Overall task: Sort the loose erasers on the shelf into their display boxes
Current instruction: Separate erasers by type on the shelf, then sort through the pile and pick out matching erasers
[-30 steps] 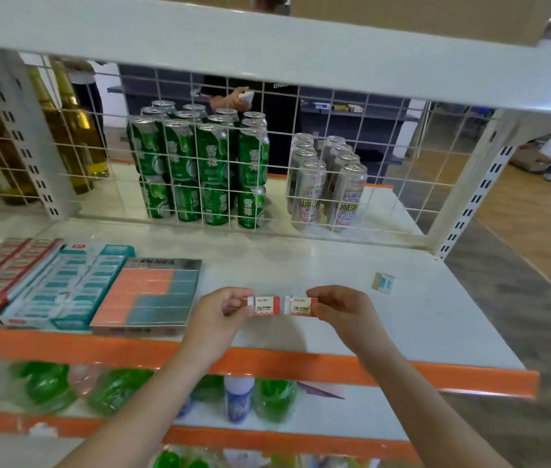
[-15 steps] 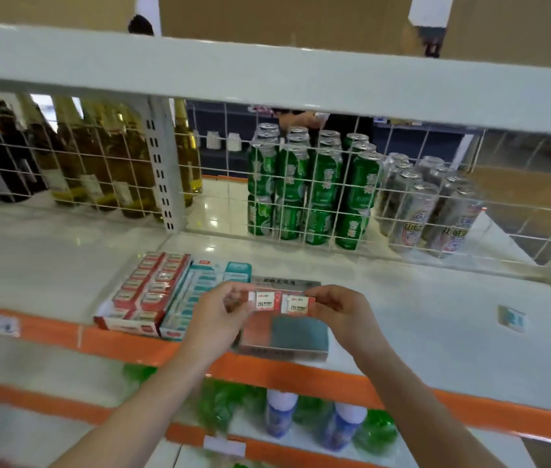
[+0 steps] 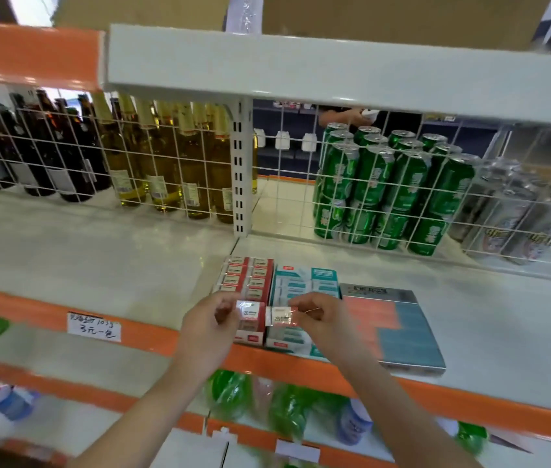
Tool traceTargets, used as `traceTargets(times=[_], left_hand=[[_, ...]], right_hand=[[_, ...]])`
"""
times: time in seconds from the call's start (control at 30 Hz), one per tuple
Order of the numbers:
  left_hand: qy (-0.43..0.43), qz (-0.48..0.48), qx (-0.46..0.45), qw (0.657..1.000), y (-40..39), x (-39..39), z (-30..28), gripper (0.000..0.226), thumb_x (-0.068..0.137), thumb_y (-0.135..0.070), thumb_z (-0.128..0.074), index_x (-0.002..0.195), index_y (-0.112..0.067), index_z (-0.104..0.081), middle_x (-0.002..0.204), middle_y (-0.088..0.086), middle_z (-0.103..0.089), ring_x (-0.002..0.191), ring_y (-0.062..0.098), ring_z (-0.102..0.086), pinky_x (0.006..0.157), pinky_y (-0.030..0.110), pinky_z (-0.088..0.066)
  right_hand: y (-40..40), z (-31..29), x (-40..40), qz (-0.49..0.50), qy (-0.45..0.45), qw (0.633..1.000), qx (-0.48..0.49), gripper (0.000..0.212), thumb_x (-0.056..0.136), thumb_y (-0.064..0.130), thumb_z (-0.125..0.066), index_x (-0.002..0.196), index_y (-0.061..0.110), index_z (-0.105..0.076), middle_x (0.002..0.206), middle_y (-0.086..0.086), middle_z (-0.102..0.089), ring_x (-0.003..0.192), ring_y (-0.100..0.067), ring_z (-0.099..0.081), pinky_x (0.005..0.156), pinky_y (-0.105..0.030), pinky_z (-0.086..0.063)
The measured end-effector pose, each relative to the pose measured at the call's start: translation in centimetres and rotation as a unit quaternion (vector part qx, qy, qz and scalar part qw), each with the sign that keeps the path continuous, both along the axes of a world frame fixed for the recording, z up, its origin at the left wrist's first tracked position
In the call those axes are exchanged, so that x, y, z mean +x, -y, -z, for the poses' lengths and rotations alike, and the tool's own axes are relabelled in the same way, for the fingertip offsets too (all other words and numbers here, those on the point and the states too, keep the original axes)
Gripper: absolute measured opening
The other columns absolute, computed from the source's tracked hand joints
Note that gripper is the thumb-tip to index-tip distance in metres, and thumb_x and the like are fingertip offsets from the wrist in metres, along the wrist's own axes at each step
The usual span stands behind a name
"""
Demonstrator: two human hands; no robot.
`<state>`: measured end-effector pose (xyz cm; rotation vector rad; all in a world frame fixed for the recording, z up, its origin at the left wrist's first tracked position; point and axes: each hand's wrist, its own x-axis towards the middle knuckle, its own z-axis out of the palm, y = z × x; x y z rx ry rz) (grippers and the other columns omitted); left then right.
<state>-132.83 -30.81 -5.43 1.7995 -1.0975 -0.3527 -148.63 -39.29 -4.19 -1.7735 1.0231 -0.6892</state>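
Observation:
Three display boxes stand side by side at the shelf's front edge: a red eraser box (image 3: 247, 276), a teal eraser box (image 3: 304, 285) and a larger salmon-and-blue eraser box (image 3: 399, 329). My left hand (image 3: 209, 327) pinches a red-and-white eraser (image 3: 250, 314) just above the front end of the red box. My right hand (image 3: 318, 320) pinches a second red-and-white eraser (image 3: 282, 315) above the front of the teal box. The two erasers sit end to end, a small gap between them.
A white wire grid (image 3: 172, 170) backs the shelf, with bottles (image 3: 152, 157) and green cans (image 3: 385, 184) behind it. The orange shelf lip (image 3: 47, 315) carries a handwritten price tag (image 3: 94, 327). The upper shelf (image 3: 334, 65) overhangs. Green packets lie on the shelf below.
The view has swung left and both hands have carried the two erasers left, from over the salmon-and-blue box to over the fronts of the red and teal boxes. The erasers are slightly apart now.

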Motion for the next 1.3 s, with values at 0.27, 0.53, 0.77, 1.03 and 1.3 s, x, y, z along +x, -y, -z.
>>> traceTargets(times=[0.27,0.53,0.77,1.03,1.3], left_hand=[[0.071,-0.006,0.05,0.996,-1.0,3.2,0.8,0.026,0.09,-0.007,-0.054,0.112,-0.013,-0.065,0.111,0.0,-0.065,0.09,0.003,-0.051,0.069,0.001,-0.032],[0.116,-0.008,0.08,0.99,-0.5,3.8,0.9,0.028,0.093,-0.015,-0.052,0.12,-0.017,-0.06,0.117,-0.001,-0.06,0.091,0.001,-0.046,0.082,0.011,-0.034],[0.158,0.028,0.062,0.985,-1.0,4.3,1.1,0.027,0.089,-0.013,-0.056,0.115,-0.013,-0.063,0.11,-0.002,-0.057,0.1,0.008,-0.052,0.088,0.011,-0.032],[0.244,0.111,0.081,0.96,-1.4,3.9,1.3,0.031,0.09,-0.018,-0.055,0.12,-0.013,-0.062,0.118,-0.004,-0.057,0.11,0.012,-0.052,0.098,0.02,-0.039],[0.322,0.107,0.128,0.932,-1.1,3.3,0.6,0.033,0.093,-0.03,-0.048,0.123,-0.021,-0.059,0.118,-0.008,-0.054,0.109,0.012,-0.052,0.096,0.024,-0.038]], right_hand=[[-1.7,0.8,3.9,0.001,-0.065,0.997,-0.046,0.014,0.087,0.01,-0.059,0.095,0.021,-0.063,0.079,0.018,-0.057,0.075,0.0,-0.057,0.058,-0.007,-0.041],[-1.9,1.7,4.8,0.058,-0.058,0.996,-0.037,0.014,0.088,0.013,-0.058,0.089,0.026,-0.058,0.092,0.006,-0.062,0.082,-0.004,-0.058,0.062,-0.01,-0.043],[-1.7,1.5,4.8,0.046,-0.072,0.996,-0.037,0.012,0.086,0.013,-0.062,0.088,0.024,-0.059,0.082,0.015,-0.059,0.078,-0.001,-0.057,0.064,-0.009,-0.043],[-2.1,1.6,5.3,0.014,-0.17,0.972,-0.16,0.016,0.087,0.019,-0.062,0.103,0.019,-0.065,0.102,0.008,-0.05,0.083,-0.001,-0.049,0.062,-0.004,-0.036],[-2.2,1.3,4.7,-0.042,-0.203,0.956,-0.206,0.025,0.088,0.019,-0.06,0.112,0.017,-0.064,0.115,0.002,-0.053,0.101,-0.009,-0.054,0.086,-0.015,-0.043]])
